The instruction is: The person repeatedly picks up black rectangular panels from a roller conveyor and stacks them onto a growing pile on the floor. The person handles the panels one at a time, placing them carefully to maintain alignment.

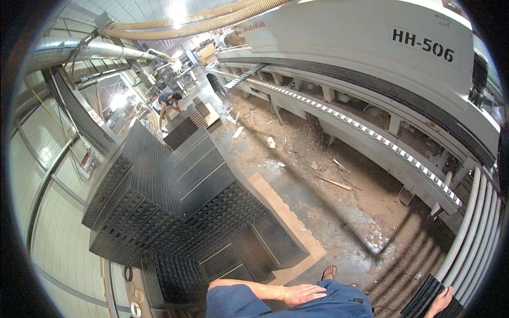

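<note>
My left hand [305, 294] lies flat on my blue shorts [334, 302], fingers stretched out and nothing in it. At the lower right edge, my right hand [441, 301] reaches onto dark ribbed strips [421, 298] at the near end of long grey rollers [464, 228]. Its fingers look extended over the strips; the lower part of that hand is cut off by the picture's edge. Left of me rises a large stack of black panels [199, 164], some with slots along their sides, on a tan board [302, 265].
A long grey-white machine [360, 37] with a toothed light strip [344, 116] runs along the right. Sawdust and wood scraps [334, 183] litter the floor. Farther back, another person [169, 103] bends over panels. Ribbed hoses [196, 21] hang overhead; tape rolls [135, 309] sit lower left.
</note>
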The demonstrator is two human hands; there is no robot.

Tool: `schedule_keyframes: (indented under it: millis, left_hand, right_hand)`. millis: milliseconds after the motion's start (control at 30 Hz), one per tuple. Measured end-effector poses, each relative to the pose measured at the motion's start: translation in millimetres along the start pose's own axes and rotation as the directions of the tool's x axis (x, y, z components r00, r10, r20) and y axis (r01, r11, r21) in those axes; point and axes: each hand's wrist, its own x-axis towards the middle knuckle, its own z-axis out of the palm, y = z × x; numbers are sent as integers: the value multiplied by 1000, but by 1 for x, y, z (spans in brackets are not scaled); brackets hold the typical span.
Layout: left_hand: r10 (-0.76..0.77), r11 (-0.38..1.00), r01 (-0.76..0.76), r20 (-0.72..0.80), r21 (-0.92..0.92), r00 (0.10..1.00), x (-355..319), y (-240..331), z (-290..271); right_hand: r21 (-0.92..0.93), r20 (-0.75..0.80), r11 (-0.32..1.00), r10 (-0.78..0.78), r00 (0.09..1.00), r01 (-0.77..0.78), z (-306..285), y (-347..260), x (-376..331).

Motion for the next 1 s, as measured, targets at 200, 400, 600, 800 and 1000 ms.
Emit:
schedule_keyframes:
  millis: [200, 400, 600, 800, 1000]
  left_hand:
    - [21, 1000, -21, -26, -23, 999, 1, -3, 1]
    - [-6, 1000, 6, -3, -19, 1000, 0, -1, -1]
    - [4, 1000, -4, 1, -20, 1000, -2, -7, 5]
    - [18, 1000, -18, -12, -4, 1000, -1, -2, 0]
    - [20, 1000, -20, -17, -18, 1000, 1, -1, -2]
  right_hand:
    - [21, -34, 1000, -21, 999, 22, 7, 6, -1]
    - [10, -27, 1000, -1, 1000, 1, -6, -11, -4]
    - [67, -73, 997, -37, 997, 42, -12, -11, -6]
    - [36, -78, 998, -47, 996, 50, -12, -14, -6]
    - [71, -65, 997, -23, 998, 28, -12, -12, -6]
